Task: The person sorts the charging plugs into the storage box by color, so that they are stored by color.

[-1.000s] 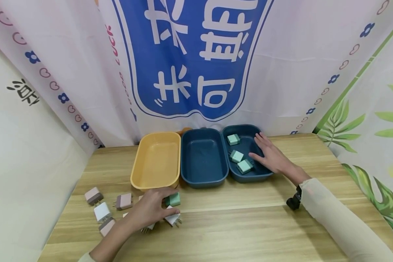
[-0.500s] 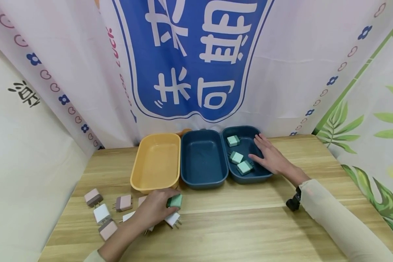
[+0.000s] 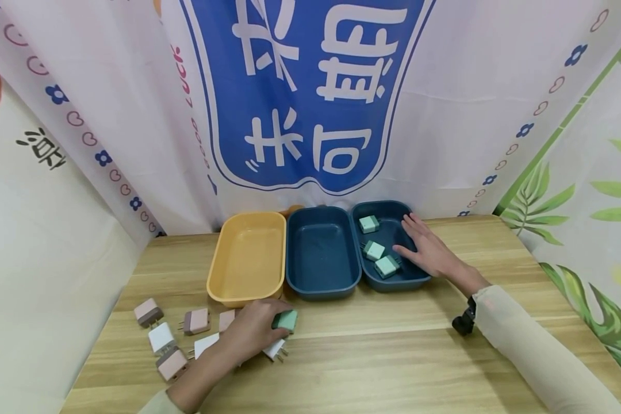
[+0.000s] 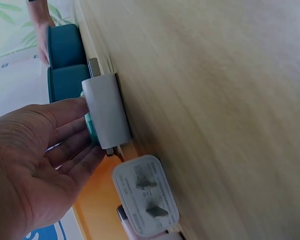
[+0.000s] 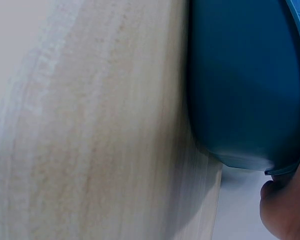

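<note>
My left hand (image 3: 252, 329) pinches a green two-tone plug charger (image 3: 287, 321) between thumb and fingers, just in front of the yellow bin. Close by the thumb lies a white charger (image 3: 275, 349); in the left wrist view this white charger (image 4: 107, 111) hides most of the green one (image 4: 91, 129). My right hand (image 3: 428, 248) rests on the right side of the right-hand blue bin (image 3: 395, 284), fingers straight and spread, holding nothing. Inside that bin lie 3 green chargers (image 3: 386, 266). The right wrist view shows only a small part of the hand, at the bin's edge.
The yellow bin (image 3: 246, 301) and the middle blue bin (image 3: 323, 294) stand side by side with the right one along the table's back. Pink chargers (image 3: 196, 321) and white chargers (image 3: 160, 337) lie scattered at the left. A printed curtain (image 3: 445, 144) hangs behind.
My left hand has moved a little to the right with the green charger, uncovering more of the chargers behind it. My right hand has stayed on the bin.
</note>
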A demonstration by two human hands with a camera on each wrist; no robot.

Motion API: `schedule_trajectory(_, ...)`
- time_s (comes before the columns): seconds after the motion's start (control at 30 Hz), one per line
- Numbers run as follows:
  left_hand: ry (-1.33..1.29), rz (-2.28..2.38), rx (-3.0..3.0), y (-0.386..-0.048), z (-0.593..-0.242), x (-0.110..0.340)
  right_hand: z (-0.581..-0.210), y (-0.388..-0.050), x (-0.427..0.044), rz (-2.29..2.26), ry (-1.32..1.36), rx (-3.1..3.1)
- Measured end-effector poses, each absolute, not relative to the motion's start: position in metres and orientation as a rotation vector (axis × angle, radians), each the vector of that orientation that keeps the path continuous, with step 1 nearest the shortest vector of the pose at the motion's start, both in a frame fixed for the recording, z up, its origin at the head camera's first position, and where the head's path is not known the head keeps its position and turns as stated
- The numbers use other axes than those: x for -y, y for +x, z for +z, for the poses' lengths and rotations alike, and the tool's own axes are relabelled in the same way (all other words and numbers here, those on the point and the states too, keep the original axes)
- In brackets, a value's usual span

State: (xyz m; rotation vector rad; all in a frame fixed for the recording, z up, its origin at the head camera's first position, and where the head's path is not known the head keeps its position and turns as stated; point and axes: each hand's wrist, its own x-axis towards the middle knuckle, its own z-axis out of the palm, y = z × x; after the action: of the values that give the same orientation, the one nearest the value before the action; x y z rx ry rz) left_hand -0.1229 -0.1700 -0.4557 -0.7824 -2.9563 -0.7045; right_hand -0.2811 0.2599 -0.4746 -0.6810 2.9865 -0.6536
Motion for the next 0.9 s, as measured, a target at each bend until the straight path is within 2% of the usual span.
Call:
schedule_trajectory(0.4,-0.874,-0.552,2.979,-0.128,-0.457,0.157,-0.474,-0.281,-0.260,-0.664,-0.682,-2.983)
schedule_trajectory(0.9,-0.919,-0.629,2.888,-0.128,-0.458,0.153,-0.474,-0.282,-0.260,-0.660,-0.684,-2.980)
